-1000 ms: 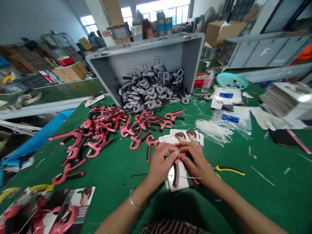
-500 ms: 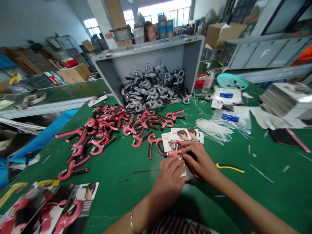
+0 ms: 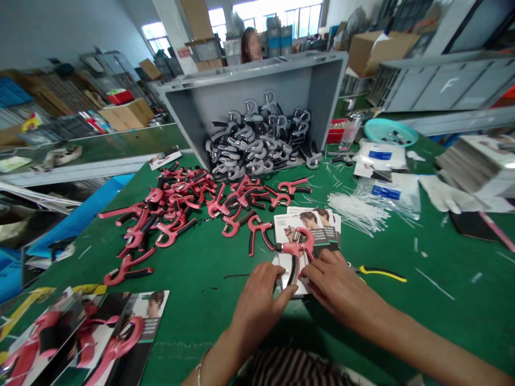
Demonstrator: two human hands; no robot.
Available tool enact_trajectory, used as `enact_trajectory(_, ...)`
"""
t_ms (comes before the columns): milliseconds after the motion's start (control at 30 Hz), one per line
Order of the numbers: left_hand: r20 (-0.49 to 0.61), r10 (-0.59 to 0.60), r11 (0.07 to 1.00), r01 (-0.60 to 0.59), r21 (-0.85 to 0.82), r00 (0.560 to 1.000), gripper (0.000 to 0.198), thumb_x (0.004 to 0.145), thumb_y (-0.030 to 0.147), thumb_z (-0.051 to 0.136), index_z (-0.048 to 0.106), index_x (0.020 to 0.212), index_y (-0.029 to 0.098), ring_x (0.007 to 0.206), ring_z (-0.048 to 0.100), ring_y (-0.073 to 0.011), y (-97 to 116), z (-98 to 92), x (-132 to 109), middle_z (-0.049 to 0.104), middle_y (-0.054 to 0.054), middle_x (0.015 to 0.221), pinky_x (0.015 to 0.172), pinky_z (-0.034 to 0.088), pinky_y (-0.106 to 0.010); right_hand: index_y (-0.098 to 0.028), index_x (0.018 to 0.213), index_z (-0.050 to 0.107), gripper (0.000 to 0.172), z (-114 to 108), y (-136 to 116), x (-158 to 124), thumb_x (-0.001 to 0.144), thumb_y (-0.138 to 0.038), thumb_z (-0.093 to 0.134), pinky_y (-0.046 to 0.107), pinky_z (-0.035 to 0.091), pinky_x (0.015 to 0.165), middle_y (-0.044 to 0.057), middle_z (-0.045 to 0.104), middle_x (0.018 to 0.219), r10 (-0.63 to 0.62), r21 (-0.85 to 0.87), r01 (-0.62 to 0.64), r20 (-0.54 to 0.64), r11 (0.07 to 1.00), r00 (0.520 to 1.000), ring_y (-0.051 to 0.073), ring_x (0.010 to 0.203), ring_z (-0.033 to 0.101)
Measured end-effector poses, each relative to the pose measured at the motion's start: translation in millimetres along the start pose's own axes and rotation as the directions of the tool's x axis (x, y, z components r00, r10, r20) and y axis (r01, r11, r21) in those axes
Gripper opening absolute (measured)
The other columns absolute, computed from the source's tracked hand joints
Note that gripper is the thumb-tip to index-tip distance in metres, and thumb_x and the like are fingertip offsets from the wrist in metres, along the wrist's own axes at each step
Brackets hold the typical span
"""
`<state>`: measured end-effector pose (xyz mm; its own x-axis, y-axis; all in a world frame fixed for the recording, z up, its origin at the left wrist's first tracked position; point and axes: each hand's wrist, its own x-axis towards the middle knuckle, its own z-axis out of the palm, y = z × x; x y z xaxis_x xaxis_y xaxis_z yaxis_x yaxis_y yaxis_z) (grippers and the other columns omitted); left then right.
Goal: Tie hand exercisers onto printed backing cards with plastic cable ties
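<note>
A pink hand grip strengthener [image 3: 296, 251] with a metal spring and black padding lies on a printed backing card [image 3: 285, 260], on top of a small pile of such cards. My left hand [image 3: 261, 292] is at the card's lower left edge, fingertips and thumb pinching it beside one handle. Over the other handle bends my right hand [image 3: 333, 276], its fingers curled on the grip strengthener and the card's right side; part of that handle is hidden. Yellow-handled pliers [image 3: 382, 273] lie just right of it.
Loose pink grip strengtheners [image 3: 177, 198] are heaped at left. Behind, a tilted grey crate [image 3: 185, 123] holds grey ones. White cable ties [image 3: 358, 212], plastic bags [image 3: 396, 195] and a card stack [image 3: 478, 166] lie right. Carded grips [image 3: 116, 348] are front left. A person [image 3: 251, 45] is beyond the crate.
My hands have moved apart from over the grip strengthener to the two sides of the card, uncovering the grip. The view has shifted slightly.
</note>
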<state>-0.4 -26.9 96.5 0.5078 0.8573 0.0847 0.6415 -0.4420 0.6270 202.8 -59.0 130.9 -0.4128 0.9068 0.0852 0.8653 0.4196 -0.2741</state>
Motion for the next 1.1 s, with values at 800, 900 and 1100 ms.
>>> enact_trajectory(800, -0.135, 0.000, 0.836, -0.074, -0.544, 0.991, 0.010, 0.086, 0.014, 0.067, 0.074, 0.091, 0.019, 0.085, 0.065, -0.0155, 0.3, 11.6, 21.4, 0.070, -0.003, 0.088, 0.080, 0.051, -0.026, -0.022, 0.092, 0.064, 0.014, 5.8, 18.6, -8.7, 0.098, -0.025, 0.052, 0.039, 0.043, 0.080, 0.006, 0.064, 0.088, 0.079, 0.295, -0.035, -0.138, 0.955, 0.987, 0.024, 0.088, 0.053)
enact_trajectory(900, -0.120, 0.011, 0.836, -0.075, -0.544, 0.993, 0.008, 0.086, 0.016, 0.067, 0.074, 0.089, 0.019, 0.084, 0.066, -0.0159, 2.9, 12.1, 24.0, 0.070, -0.004, 0.087, 0.080, 0.051, -0.027, -0.022, 0.093, 0.065, 0.015, 5.6, 19.6, -9.7, 0.098, -0.025, 0.051, 0.039, 0.043, 0.080, 0.007, 0.064, 0.089, 0.070, 0.277, -0.028, -0.141, 0.961, 0.987, 0.024, 0.089, 0.053)
enact_trajectory(1100, -0.108, 0.015, 0.834, -0.072, -0.547, 0.994, 0.008, 0.087, 0.017, 0.066, 0.074, 0.090, 0.019, 0.085, 0.066, -0.0161, 3.1, 12.1, 22.6, 0.070, -0.004, 0.088, 0.081, 0.051, -0.027, -0.021, 0.090, 0.063, 0.015, 6.4, 17.7, -6.0, 0.099, -0.023, 0.050, 0.039, 0.042, 0.080, 0.006, 0.064, 0.086, 0.056, 0.262, -0.014, -0.155, 0.965, 0.986, 0.023, 0.086, 0.052)
